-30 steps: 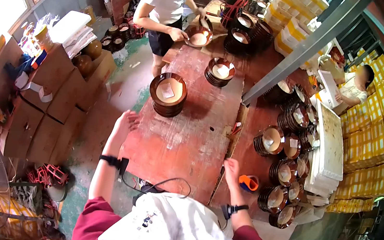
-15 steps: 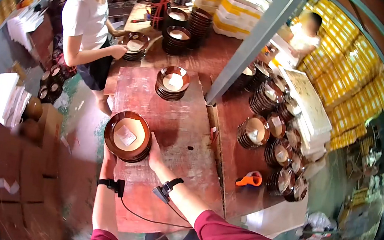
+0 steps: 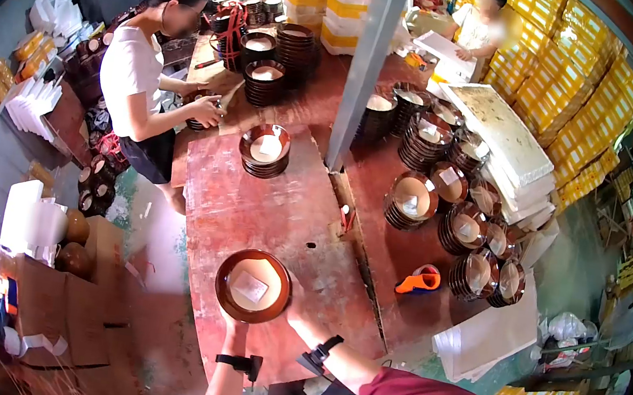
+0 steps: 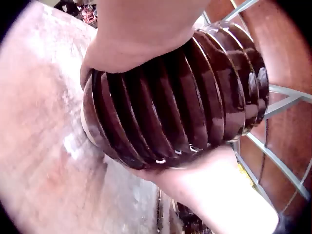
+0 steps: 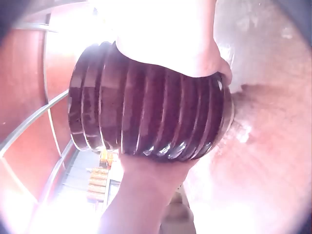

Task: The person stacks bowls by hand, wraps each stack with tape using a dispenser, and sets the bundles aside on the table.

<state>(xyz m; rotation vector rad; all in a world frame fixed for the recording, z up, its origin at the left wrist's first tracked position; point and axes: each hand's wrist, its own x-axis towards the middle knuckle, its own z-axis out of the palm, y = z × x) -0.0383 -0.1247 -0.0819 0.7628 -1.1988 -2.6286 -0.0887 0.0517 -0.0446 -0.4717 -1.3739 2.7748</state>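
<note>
Two-hand carry: left hand [image 4: 141, 44] and right hand [image 5: 170, 39] are both in, clamped on opposite sides of a tall stack of bowls [image 4: 175, 107], and it looks like a shift across the tabletop [image 3: 239, 211].
Squeeze: glossy walls there, slippery I'd judge, so press evenly from both sides, down low, letting the bottom bowl bear the load.
Paper slip: oh, watch this one! The paper slip [image 3: 249, 287] lies inside the top bowl [image 3: 272, 275], so a level stack and no jerks would serve best.
Set-down: base flat, well in from the near edge, fingers drawn out gently; that's the call from here.
Stack to left hand: touching, snug on its right, with the fingers curling round the lower end.
Stack to right hand: touching again, on its left, the grip just as low.
Stack to tabletop: upright, near the near edge, closer to the left edge than the right; whether the base touches down, I can't tell.
Second stack: the second stack [image 3: 262, 157] stands well apart, beyond both hands, towards the far edge.
</note>
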